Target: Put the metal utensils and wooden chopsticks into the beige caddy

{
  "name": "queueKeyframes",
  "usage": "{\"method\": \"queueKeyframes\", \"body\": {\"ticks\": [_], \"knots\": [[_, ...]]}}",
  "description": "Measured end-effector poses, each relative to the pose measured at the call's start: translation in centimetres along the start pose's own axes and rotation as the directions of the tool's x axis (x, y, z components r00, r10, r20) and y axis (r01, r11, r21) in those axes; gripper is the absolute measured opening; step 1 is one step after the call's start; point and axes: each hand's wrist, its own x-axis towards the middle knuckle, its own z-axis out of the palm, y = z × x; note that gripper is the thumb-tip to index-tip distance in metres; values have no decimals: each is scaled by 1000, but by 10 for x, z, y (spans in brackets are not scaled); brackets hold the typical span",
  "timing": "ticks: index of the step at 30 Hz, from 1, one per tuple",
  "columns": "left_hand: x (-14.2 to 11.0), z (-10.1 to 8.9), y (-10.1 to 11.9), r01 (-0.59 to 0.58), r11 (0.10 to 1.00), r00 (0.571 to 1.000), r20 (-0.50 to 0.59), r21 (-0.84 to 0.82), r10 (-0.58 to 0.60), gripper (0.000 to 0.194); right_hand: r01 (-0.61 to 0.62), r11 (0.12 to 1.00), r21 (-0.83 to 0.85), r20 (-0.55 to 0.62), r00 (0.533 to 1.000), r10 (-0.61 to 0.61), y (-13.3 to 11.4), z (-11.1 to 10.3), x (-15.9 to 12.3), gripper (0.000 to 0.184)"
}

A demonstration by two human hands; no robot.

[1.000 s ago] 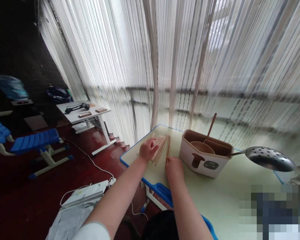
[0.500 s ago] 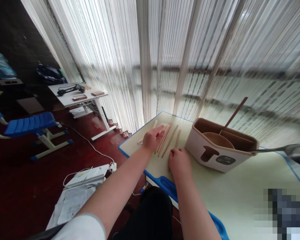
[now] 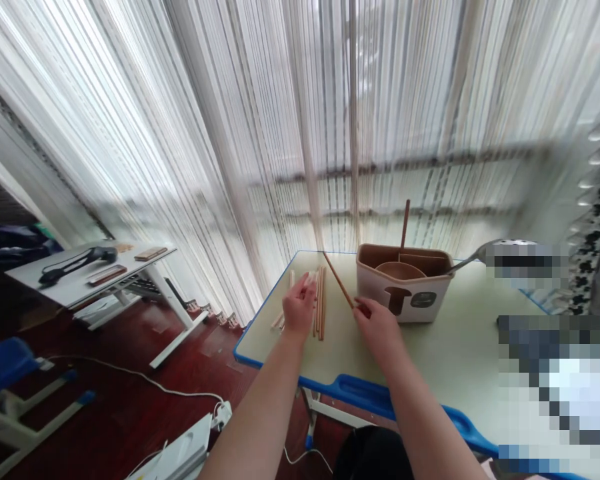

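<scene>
My right hand (image 3: 377, 327) is closed on the lower end of a brown chopstick (image 3: 338, 278), which slants up and left above the table. To its left, my left hand (image 3: 299, 310) has curled fingers over a group of chopsticks. Something pale and clear shows at its fingertips, too indistinct to name. Several brown chopsticks (image 3: 321, 313) lie side by side just right of this hand, and paler sticks (image 3: 278, 321) stick out on its left. A cream and brown utensil holder (image 3: 370, 283) stands right of the chopsticks, with a brown stick (image 3: 405, 223) upright in it.
A metal slotted ladle (image 3: 500, 252) leans out of the holder's right side. The blue-edged table (image 3: 340, 363) stands against a sheer curtain (image 3: 260, 133). At left is a white desk (image 3: 65, 287) with a black strapped object; a cable (image 3: 145, 380) crosses the floor.
The view has swung to the right. My right hand has raised one end of a chopstick, now slanted in its grasp. My left hand stays over the chopsticks.
</scene>
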Motion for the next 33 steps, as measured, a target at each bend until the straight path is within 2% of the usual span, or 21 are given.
{"method": "queueKeyframes", "body": {"ticks": [3,6,8,12,16,20,23,26,29,33], "knots": [[2,2,6,125,958,992,47,-258,-117,55,193,976,104,-12,981,-193,-5,4,-2,29],[2,3,12,184,887,983,80,-423,-166,47,341,937,72,59,937,-345,-12,11,-7,26],[2,3,16,195,858,981,84,-475,-176,40,379,924,55,79,921,-382,-14,14,-9,26],[6,8,35,192,849,981,86,-492,-172,35,383,921,62,19,923,-385,-18,11,-9,25],[19,22,73,149,879,974,223,-453,-50,35,405,905,132,-63,914,-400,-30,-12,-4,24],[29,49,110,131,919,915,401,-372,32,32,367,905,214,-166,927,-337,-40,-39,3,24],[32,76,132,153,912,869,491,-380,58,32,358,898,255,-197,929,-314,-39,-62,14,25],[36,101,153,146,904,837,537,-402,103,30,349,917,195,-233,924,-302,-39,-90,28,24],[45,118,172,117,894,811,561,-432,165,28,349,934,74,-284,905,-316,-48,-115,41,25],[62,133,186,95,871,844,503,-482,186,30,361,933,-15,-337,876,-344,-61,-130,59,26]]}}
